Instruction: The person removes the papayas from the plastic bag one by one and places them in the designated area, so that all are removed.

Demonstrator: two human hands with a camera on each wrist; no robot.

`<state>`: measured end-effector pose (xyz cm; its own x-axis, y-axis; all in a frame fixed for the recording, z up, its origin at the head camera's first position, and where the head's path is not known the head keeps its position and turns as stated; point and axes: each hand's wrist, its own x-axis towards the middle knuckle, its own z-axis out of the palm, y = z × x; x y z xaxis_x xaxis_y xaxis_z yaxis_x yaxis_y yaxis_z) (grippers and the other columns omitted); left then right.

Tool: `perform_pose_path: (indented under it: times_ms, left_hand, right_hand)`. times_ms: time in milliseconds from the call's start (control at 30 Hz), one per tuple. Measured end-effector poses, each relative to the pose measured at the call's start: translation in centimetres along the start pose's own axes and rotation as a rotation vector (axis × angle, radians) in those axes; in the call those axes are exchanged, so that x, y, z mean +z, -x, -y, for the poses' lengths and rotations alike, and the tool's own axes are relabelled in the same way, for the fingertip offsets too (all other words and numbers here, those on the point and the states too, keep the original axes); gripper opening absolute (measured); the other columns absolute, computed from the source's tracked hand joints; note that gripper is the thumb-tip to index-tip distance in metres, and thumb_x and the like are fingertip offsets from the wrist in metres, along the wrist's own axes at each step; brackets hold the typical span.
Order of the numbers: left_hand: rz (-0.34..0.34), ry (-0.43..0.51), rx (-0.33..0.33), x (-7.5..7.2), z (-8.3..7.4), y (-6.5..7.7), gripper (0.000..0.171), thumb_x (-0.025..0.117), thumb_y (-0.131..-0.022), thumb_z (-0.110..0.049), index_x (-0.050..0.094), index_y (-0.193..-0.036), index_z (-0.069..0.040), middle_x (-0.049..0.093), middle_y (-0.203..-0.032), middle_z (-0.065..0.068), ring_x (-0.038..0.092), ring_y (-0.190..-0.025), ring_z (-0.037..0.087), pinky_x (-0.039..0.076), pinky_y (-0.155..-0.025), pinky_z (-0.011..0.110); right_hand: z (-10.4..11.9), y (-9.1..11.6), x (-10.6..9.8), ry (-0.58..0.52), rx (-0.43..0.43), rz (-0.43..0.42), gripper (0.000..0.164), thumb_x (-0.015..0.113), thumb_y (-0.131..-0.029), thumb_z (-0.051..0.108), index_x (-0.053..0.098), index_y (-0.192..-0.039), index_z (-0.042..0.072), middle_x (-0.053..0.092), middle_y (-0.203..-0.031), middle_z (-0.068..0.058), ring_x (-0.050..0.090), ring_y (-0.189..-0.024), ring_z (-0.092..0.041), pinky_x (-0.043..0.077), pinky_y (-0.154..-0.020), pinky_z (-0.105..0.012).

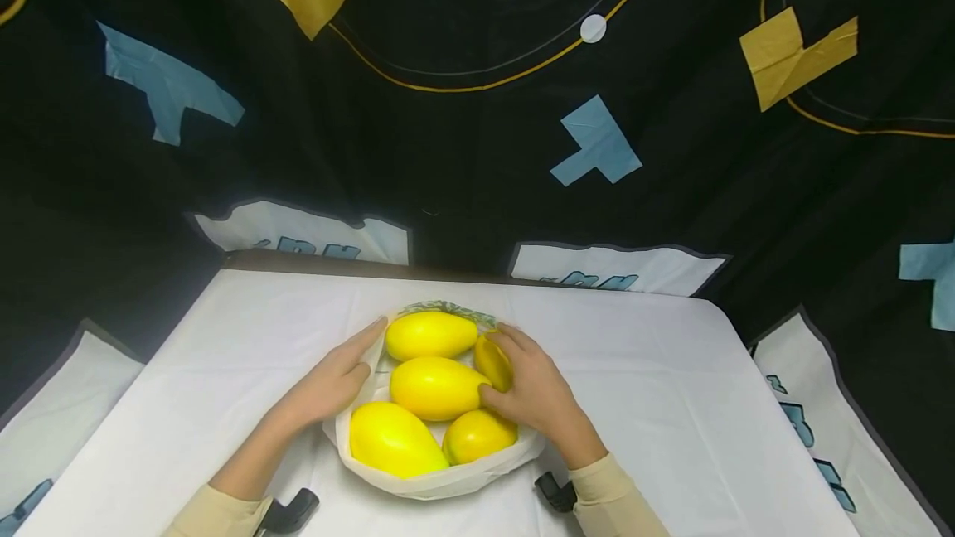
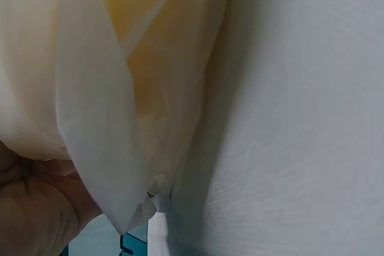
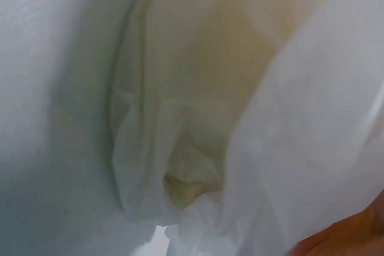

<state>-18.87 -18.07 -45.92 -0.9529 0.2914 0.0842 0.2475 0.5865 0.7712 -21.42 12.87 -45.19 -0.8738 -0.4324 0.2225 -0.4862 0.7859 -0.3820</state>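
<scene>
A white plastic bag (image 1: 418, 483) sits on the table with its mouth spread wide. Several smooth yellow fruits, shaped like mangoes, lie inside, among them a front left one (image 1: 395, 442) and a middle one (image 1: 438, 389). My left hand (image 1: 332, 384) lies along the bag's left side, fingers straight at the rim. My right hand (image 1: 533, 384) reaches over the right rim; its thumb and fingers straddle the right-hand mango (image 1: 492, 360). In the left wrist view the bag's side (image 2: 99, 100) partly hides the left hand (image 2: 42, 214). The right wrist view shows mostly the bag's side (image 3: 198, 118).
Green print (image 1: 448, 310) shows at the bag's far rim. A white cloth covers the table (image 1: 671, 404). Black wrist mounts (image 1: 291, 512) sit under both forearms. Behind the table hangs a black curtain (image 1: 448, 164) with blue and gold shapes.
</scene>
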Motion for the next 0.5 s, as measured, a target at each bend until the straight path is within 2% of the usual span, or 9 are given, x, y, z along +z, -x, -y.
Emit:
perform_pose_path:
  times_ms: [333,500]
  left_hand:
    - [0.009,-0.008,0.004,0.03,0.02,-0.07,0.06,0.04,-0.097,-0.001,0.022,-0.154,-0.003,0.023,-0.159,0.014,0.018,-0.146,0.035,0.019,-0.116,0.055]
    - [0.01,-0.008,0.003,0.1,0.1,-0.16,0.061,0.04,-0.097,-0.001,0.022,-0.155,-0.004,0.022,-0.159,0.014,0.018,-0.146,0.035,0.018,-0.116,0.055]
  right_hand:
    - [-0.49,0.07,0.27,-0.033,0.015,0.028,0.065,0.072,-0.076,0.037,0.056,-0.137,0.019,0.043,-0.149,-0.003,0.044,-0.133,-0.022,0.042,-0.106,-0.043]
    - [-0.82,-0.04,0.35,-0.041,0.023,0.034,0.064,0.07,-0.073,0.032,0.057,-0.135,0.019,0.043,-0.149,-0.001,0.044,-0.132,-0.021,0.042,-0.105,-0.042]
